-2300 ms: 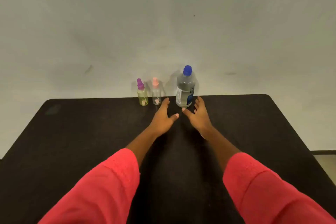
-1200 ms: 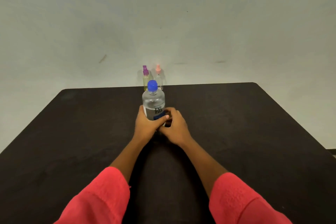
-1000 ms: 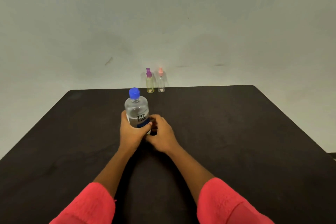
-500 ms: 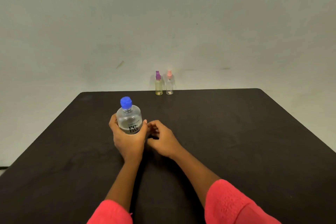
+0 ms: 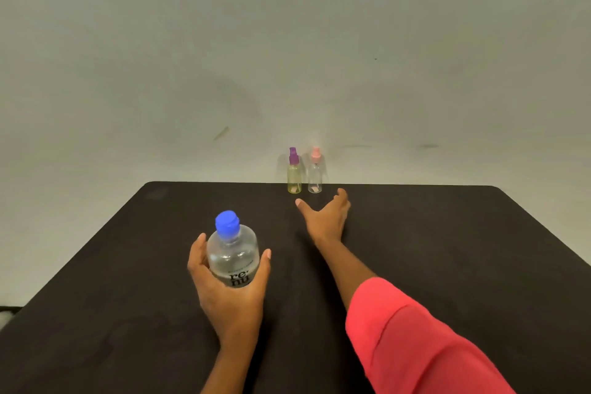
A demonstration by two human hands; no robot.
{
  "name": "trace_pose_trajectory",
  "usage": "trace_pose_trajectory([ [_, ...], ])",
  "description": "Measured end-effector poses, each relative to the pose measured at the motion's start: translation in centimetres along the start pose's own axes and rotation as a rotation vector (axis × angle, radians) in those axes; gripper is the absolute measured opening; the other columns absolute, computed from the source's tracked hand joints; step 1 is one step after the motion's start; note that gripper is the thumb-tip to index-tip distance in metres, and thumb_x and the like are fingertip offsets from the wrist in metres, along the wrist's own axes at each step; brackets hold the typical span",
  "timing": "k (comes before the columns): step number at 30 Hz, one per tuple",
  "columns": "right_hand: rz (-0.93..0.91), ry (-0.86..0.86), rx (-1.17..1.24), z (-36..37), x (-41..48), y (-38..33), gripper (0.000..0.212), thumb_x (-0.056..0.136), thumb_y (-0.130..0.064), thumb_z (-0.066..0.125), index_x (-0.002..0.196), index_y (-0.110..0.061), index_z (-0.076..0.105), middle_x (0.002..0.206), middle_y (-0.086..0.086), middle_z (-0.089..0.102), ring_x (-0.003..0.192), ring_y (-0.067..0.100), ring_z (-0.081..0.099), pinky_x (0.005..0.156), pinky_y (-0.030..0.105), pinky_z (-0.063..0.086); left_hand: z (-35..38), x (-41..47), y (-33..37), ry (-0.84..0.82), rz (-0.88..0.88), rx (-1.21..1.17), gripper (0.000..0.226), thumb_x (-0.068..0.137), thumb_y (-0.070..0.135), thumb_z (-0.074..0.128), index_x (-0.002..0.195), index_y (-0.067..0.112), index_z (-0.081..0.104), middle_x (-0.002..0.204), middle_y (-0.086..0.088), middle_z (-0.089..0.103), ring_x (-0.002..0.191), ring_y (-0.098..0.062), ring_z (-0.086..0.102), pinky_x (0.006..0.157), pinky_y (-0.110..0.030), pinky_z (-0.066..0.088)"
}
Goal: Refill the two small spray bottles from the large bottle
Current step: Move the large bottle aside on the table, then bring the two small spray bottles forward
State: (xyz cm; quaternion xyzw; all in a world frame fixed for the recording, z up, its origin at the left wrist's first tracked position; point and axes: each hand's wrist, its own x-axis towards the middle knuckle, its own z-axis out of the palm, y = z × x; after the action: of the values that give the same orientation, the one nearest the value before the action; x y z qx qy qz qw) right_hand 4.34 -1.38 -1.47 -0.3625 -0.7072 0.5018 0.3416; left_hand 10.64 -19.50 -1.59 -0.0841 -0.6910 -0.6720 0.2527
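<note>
My left hand (image 5: 228, 293) grips the large clear bottle (image 5: 232, 254) with a blue cap, upright near the table's middle left. Two small spray bottles stand side by side at the table's far edge: a yellowish one with a purple top (image 5: 294, 173) and a clear one with a pink top (image 5: 315, 172). My right hand (image 5: 326, 216) is stretched out just in front of them, fingers spread, thumb pointing left, holding nothing and touching neither bottle.
The dark table (image 5: 447, 265) fills the lower view, with rounded far corners. A plain pale wall (image 5: 287, 57) rises right behind the far edge. Red sleeves cover my forearms.
My left hand pulled the large bottle nearer and to the left. My right hand let go of it and reached forward toward the two small spray bottles.
</note>
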Motion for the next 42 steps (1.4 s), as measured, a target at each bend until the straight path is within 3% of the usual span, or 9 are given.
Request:
trace_pose_trajectory([
  [8, -0.028, -0.07, -0.018, 1.6, 4.7, -0.2, 0.09, 0.075, -0.02, 0.077, 0.144, -0.012, 0.02, 0.144, 0.011, 0.028, 0.129, 0.028, 0.037, 0.103, 0.034, 0.036, 3.8, 3.1, -1.8, -0.037, 0.065, 0.016, 0.091, 0.061, 0.018, 0.089, 0.136, 0.015, 0.038, 0.127, 0.011, 0.044, 0.114, -0.002, 0.048, 0.098, -0.02, 0.043],
  [11, -0.029, -0.109, 0.0, 1.6, 6.0, 0.0, 0.078, 0.08, -0.01, 0.067, 0.143, -0.013, 0.022, 0.142, 0.01, 0.03, 0.124, 0.028, 0.042, 0.1, 0.035, 0.042, 4.5, 3.9, -2.5, -0.017, 0.119, 0.05, 0.097, 0.061, 0.022, 0.089, 0.139, 0.019, 0.032, 0.133, 0.006, 0.04, 0.121, -0.009, 0.046, 0.104, -0.032, 0.043],
  [15, -0.034, -0.137, 0.035, 1.7, 7.5, 0.3, 0.066, 0.083, -0.006, 0.062, 0.139, -0.013, 0.028, 0.139, 0.009, 0.035, 0.118, 0.025, 0.046, 0.096, 0.031, 0.044, 4.6, 3.8, -1.6, 0.123, 0.643, 0.288, 0.087, 0.07, 0.041, 0.073, 0.136, 0.013, 0.024, 0.136, -0.011, 0.031, 0.133, -0.031, 0.03, 0.115, -0.051, 0.021],
  [18, -0.053, -0.159, 0.061, 1.9, 8.4, 0.6, 0.056, 0.081, -0.007, 0.064, 0.131, -0.013, 0.038, 0.13, 0.008, 0.045, 0.116, 0.023, 0.048, 0.094, 0.027, 0.041, 7.3, 2.3, 0.9, -0.063, 0.947, 0.146, 0.056, 0.078, 0.026, 0.06, 0.128, 0.013, 0.039, 0.132, -0.004, 0.04, 0.134, -0.021, 0.034, 0.11, -0.048, 0.028],
  [21, -0.09, -0.21, 0.071, 2.0, 8.7, 1.2, 0.051, 0.08, -0.012, 0.063, 0.127, -0.015, 0.043, 0.125, 0.005, 0.051, 0.116, 0.022, 0.05, 0.1, 0.033, 0.042, 11.9, 1.7, 0.9, -0.344, 0.625, -0.02, 0.045, 0.086, 0.012, 0.052, 0.13, 0.01, 0.043, 0.131, -0.005, 0.047, 0.129, -0.018, 0.043, 0.108, -0.033, 0.036],
  [25, -0.1, -0.256, 0.087, 1.6, 9.5, 1.4, 0.053, 0.084, -0.009, 0.065, 0.132, -0.012, 0.043, 0.13, 0.005, 0.05, 0.12, 0.018, 0.048, 0.093, 0.021, 0.037, 17.3, 4.4, -1.4, -0.371, -0.103, -0.064, 0.057, 0.096, 0.01, 0.049, 0.147, 0.015, 0.024, 0.149, -0.002, 0.031, 0.135, -0.01, 0.032, 0.106, -0.011, 0.024],
  [27, -0.107, -0.261, 0.097, 1.4, 9.8, 1.6, 0.05, 0.086, -0.009, 0.063, 0.133, -0.012, 0.043, 0.131, 0.004, 0.051, 0.12, 0.016, 0.047, 0.092, 0.019, 0.037, 19.3, 6.3, -3.2, -0.371, -0.269, -0.016, 0.066, 0.098, 0.015, 0.048, 0.152, 0.014, 0.01, 0.158, -0.004, 0.016, 0.144, -0.015, 0.019, 0.107, -0.015, 0.016],
  [33, -0.126, -0.242, 0.105, 1.7, 10.0, 2.2, 0.042, 0.089, -0.006, 0.06, 0.129, -0.014, 0.049, 0.126, 0.004, 0.055, 0.116, 0.015, 0.052, 0.093, 0.019, 0.039, 22.2, 9.9, -6.5, -0.431, -0.36, -0.056, 0.067, 0.099, 0.017, 0.048, 0.152, 0.017, 0.007, 0.157, -0.005, 0.022, 0.141, -0.024, 0.029, 0.115, -0.042, 0.029],
  [42, -0.133, -0.244, 0.11, -0.1, 8.1, 2.2, 0.037, 0.091, -0.008, 0.058, 0.126, -0.014, 0.051, 0.115, 0.001, 0.057, 0.104, 0.009, 0.053, 0.088, 0.017, 0.041, 22.1, 7.7, -6.0, -0.475, -0.181, 0.193, 0.045, 0.097, 0.022, 0.051, 0.14, 0.019, 0.04, 0.132, -0.004, 0.049, 0.115, -0.021, 0.053, 0.1, -0.042, 0.044],
])
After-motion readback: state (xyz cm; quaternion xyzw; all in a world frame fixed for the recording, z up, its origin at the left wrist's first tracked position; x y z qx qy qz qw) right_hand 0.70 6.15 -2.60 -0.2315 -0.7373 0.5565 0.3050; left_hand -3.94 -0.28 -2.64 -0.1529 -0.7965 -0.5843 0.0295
